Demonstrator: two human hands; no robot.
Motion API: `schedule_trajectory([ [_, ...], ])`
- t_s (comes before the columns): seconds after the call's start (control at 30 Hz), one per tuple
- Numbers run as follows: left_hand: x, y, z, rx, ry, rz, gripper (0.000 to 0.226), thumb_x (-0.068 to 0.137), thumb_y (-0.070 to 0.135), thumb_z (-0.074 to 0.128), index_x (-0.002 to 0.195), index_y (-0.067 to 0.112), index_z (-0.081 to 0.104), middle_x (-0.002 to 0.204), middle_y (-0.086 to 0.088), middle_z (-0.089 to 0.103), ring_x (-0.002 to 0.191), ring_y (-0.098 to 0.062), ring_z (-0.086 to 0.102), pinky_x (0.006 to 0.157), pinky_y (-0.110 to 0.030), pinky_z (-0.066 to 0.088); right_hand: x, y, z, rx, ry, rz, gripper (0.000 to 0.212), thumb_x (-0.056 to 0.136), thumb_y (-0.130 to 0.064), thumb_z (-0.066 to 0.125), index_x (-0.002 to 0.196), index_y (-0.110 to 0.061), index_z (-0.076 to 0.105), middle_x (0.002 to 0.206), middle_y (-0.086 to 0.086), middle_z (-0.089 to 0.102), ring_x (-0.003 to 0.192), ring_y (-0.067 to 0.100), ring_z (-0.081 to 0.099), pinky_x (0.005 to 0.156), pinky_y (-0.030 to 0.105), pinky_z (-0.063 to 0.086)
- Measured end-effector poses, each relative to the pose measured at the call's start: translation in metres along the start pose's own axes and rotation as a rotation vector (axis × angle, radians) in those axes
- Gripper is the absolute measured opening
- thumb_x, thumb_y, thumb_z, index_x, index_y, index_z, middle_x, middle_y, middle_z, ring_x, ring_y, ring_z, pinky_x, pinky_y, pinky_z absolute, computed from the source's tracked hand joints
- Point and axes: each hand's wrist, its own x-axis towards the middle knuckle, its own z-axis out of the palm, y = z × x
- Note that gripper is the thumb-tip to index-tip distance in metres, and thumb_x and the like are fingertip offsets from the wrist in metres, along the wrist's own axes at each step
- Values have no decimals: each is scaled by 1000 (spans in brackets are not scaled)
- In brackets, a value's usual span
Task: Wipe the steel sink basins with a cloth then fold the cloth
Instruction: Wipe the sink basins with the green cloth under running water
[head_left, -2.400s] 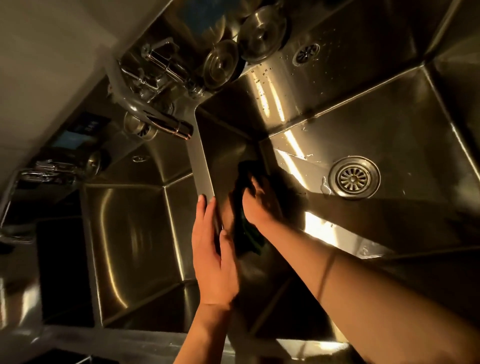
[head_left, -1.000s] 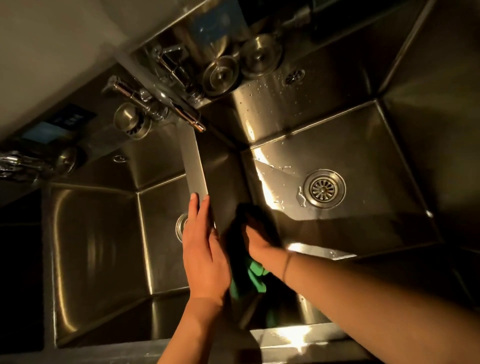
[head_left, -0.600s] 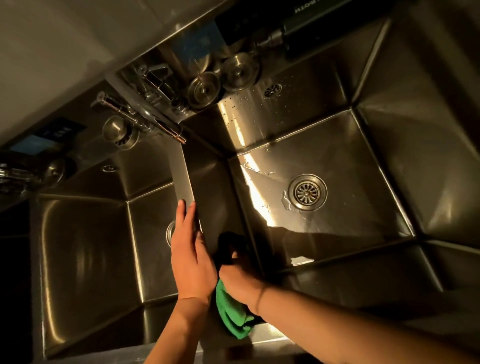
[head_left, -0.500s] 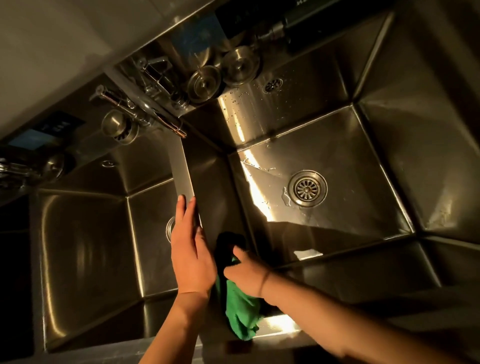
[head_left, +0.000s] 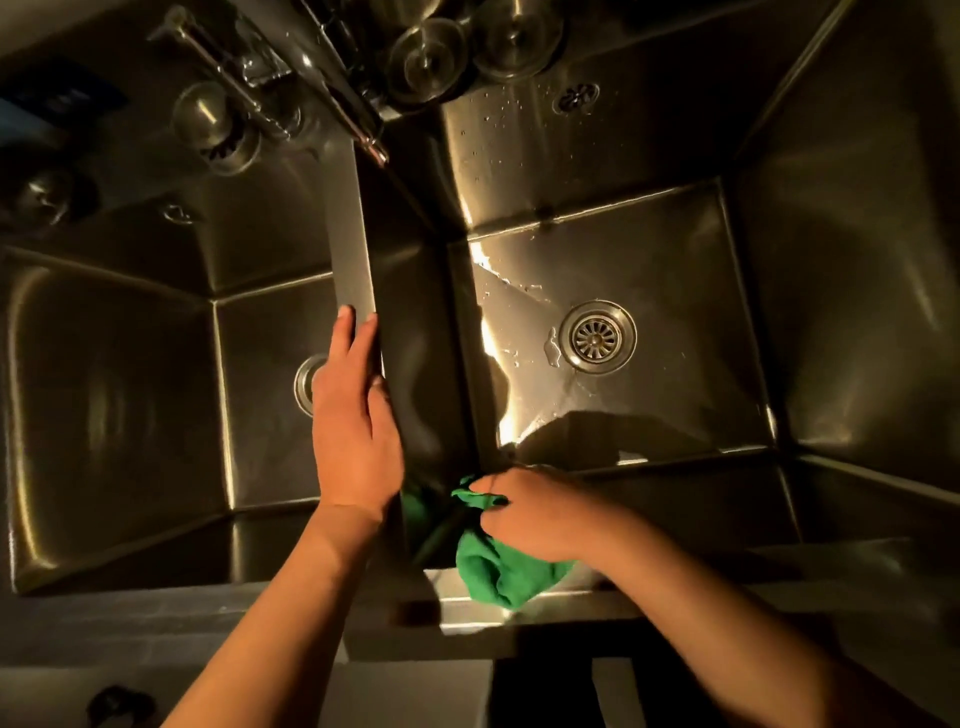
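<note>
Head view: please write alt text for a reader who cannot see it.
A person's right hand grips a green cloth at the near corner of the right basin, while the left hand rests flat on the divider between two steel basins. Water lies near the drain.

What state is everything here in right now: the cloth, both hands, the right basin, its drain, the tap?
Right basin: wet, droplets on floor and back wall.
Drain: unplugged, strainer showing, small puddle beside it.
Tap: no water running that I can see.
Cloth: bunched, not folded, at the basin's near left corner.
Right hand: gripping the cloth.
Left hand: flat on the divider, fingers straight.
</note>
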Motion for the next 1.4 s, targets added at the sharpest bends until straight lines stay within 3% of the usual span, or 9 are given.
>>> schedule_trajectory([
  [0.07, 0, -1, 0, 11, -7, -5, 62, 99, 17, 37, 158, 35, 36, 170, 18, 22, 150, 1, 28, 119, -10, 18, -1, 2, -7, -5, -100, 26, 66, 78, -54, 53, 143, -46, 46, 144, 1, 54, 117, 19, 58, 81, 25, 43],
  [0.2, -2, -2, -1, 46, -13, -14, 63, 100, 14, 39, 159, 38, 33, 169, 21, 19, 154, -13, 26, 125, -20, 18, -9, -1, -4, -82, -100, -12, 77, 69, -65, 47, 143, -48, 42, 150, -8, 49, 133, 16, 49, 104, 28, 41],
  [0.3, 1, -4, 0, 65, -9, -22, 64, 99, 12, 42, 159, 34, 33, 170, 17, 20, 157, -14, 19, 129, -41, 21, -5, -2, 5, -116, -60, -72, 69, 79, -58, 49, 144, -34, 49, 152, -10, 45, 140, 12, 41, 117, 27, 30],
  [0.4, -3, -1, 2, 72, 16, -11, 61, 99, 18, 41, 159, 28, 34, 171, 10, 22, 160, -14, 10, 130, -42, 16, 7, 3, 5, -169, -127, -68, 59, 94, -42, 58, 148, -22, 47, 157, -1, 40, 144, 15, 36, 120, 27, 24],
  [0.67, -31, 4, 1, 57, -117, 36, 72, 89, 11, 54, 159, 11, 34, 172, -4, 18, 161, -19, 5, 130, -50, 12, 8, 2, -2, -117, -156, -49, 61, 73, -61, 39, 127, -41, 59, 137, -12, 57, 122, 10, 56, 105, 36, 46],
  [0.97, -90, 16, 5, 274, -139, -33, 66, 90, 6, 64, 153, 8, 44, 168, -17, 27, 160, -31, 14, 125, -61, 22, 15, 2, 0, -75, -209, 7, 51, 84, -51, 48, 134, -45, 54, 142, -8, 55, 124, 17, 55, 102, 38, 47],
  [1.13, -92, 16, 11, 300, -91, -15, 62, 92, 7, 64, 152, 10, 49, 169, -16, 24, 160, -32, 14, 123, -61, 23, 26, 3, -3, -109, -239, -5, 52, 86, -47, 49, 136, -37, 56, 146, -1, 53, 128, 23, 53, 107, 42, 45],
  [1.3, -92, 10, 13, 305, -79, 13, 61, 91, 8, 67, 150, 12, 52, 168, -19, 25, 159, -35, 16, 122, -60, 25, 45, 4, -1, -207, -307, -54, 43, 102, -30, 48, 144, -27, 51, 152, 4, 46, 135, 23, 46, 110, 31, 36],
  [1.4, -94, 8, 14, 323, -89, 18, 59, 92, 12, 66, 149, 12, 53, 168, -19, 25, 159, -36, 16, 120, -62, 27, 61, 8, 6, -323, -371, -60, 42, 106, -26, 42, 147, -15, 48, 153, 11, 43, 140, 27, 40, 115, 42, 33],
])
